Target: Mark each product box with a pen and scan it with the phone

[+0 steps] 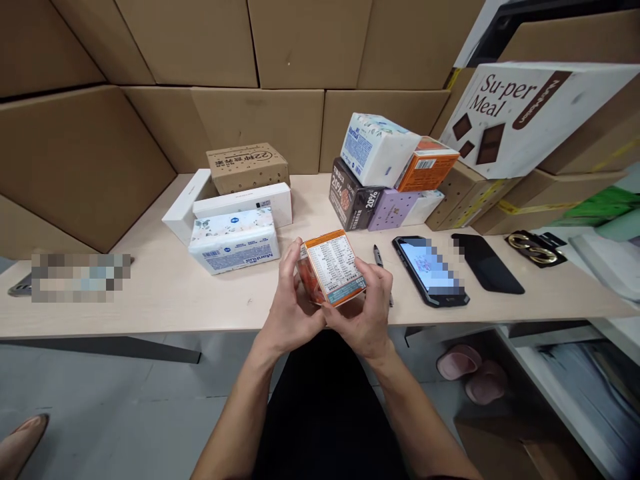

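Between my two hands, over the table's front edge, is a small orange and white carton (pixel 336 265) with a panel of fine print facing up. My left hand (pixel 295 300) grips its left side, and my right hand (pixel 369 300) grips its right side, both thumbs at the near lower edge. A pen (pixel 378 256) lies on the table just beyond my right hand, partly hidden by it. To the left of my left hand is a white and blue tissue pack (pixel 234 241). Farther right of my right hand lies a rugged handheld device (pixel 429 270) with a lit screen.
Behind the tissue pack are white boxes (pixel 273 203) and a brown carton (pixel 249 167). At right, another tissue pack (pixel 377 150) and an orange box (pixel 429 167) top a black box (pixel 350 197) and purple box (pixel 393 208). A dark phone (pixel 487 263) lies rightward. Cardboard boxes (pixel 260 127) wall the back.
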Demonstrator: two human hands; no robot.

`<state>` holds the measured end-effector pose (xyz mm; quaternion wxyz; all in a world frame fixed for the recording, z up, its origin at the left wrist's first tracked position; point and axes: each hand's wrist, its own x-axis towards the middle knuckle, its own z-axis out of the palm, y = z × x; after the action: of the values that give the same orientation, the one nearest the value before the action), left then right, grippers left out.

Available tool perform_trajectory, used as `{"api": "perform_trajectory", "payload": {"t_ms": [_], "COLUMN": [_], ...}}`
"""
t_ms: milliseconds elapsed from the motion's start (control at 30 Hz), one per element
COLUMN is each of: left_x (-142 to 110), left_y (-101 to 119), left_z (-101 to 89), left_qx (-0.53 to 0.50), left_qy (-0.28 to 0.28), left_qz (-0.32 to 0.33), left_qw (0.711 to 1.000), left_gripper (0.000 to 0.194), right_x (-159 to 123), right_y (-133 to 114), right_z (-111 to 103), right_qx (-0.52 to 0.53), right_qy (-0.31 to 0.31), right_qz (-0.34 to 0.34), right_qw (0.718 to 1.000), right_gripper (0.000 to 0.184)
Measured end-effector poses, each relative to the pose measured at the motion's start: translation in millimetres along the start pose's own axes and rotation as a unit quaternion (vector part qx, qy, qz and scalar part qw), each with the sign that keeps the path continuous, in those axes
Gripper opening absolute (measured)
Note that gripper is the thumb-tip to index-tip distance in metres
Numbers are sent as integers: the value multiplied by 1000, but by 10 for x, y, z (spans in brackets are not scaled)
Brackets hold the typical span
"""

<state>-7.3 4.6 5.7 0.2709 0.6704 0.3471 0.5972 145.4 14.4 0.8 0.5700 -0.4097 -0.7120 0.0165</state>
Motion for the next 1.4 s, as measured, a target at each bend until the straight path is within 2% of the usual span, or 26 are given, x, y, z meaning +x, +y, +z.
{"api": "perform_trajectory", "payload": {"t_ms": [100, 200, 333, 433, 533, 633, 767, 900, 1067, 1167, 1233, 1333, 1400], "left_x": [-29, -37, -24, -29, -51, -71, -75, -60, -34, -8, 8, 20, 17], "left_y": [-44, -45, 6, 21, -4, -43, -74, -63, 4, 55, 77, 80, 67], "left_z": [26, 45, 62, 60, 40, 11, -14, -11, 13, 38, 51, 42, 11], "left_qx": [19, 9, -47, -47, -28, 4, 63, 90, 142, 180, 209, 243, 237], "left_qy": [29, 53, 19, 25, 43, 63, 81, 59, 72, 75, 74, 66, 57], "left_qz": [-17, -82, -153, -144, -104, -93, -117, -129, -147, -176, -179, -162, -118], "left_qw": [999, 995, 987, 988, 993, 994, 988, 986, 976, 965, 959, 954, 963], "left_gripper": [109, 118, 119, 117, 111, 108, 101, 95, 94, 93, 85, 66, 62], "right_x": [-39, -73, -76, -53, -17, 27, 71, 69, 42, 49, 57, 58, 53], "right_y": [55, 103, 96, 83, 87, 74, 37, 53, 66, 34, 14, 13, 31], "right_z": [7, 18, 20, 5, -15, -27, -18, 1, -1, -13, -16, -12, -7], "right_qx": [55, 130, 198, 218, 185, 121, 50, 47, 49, 44, 36, 27, 29], "right_qy": [0, 3, 1, 0, -28, -54, -58, -54, -41, -52, -64, -75, -69], "right_qz": [57, 132, 187, 201, 216, 211, 197, 208, 204, 166, 138, 127, 133], "right_qw": [997, 983, 962, 955, 958, 969, 977, 975, 977, 984, 988, 989, 988], "right_gripper": [66, 60, 57, 55, 47, 39, 37, 39, 44, 47, 44, 37, 36]}}
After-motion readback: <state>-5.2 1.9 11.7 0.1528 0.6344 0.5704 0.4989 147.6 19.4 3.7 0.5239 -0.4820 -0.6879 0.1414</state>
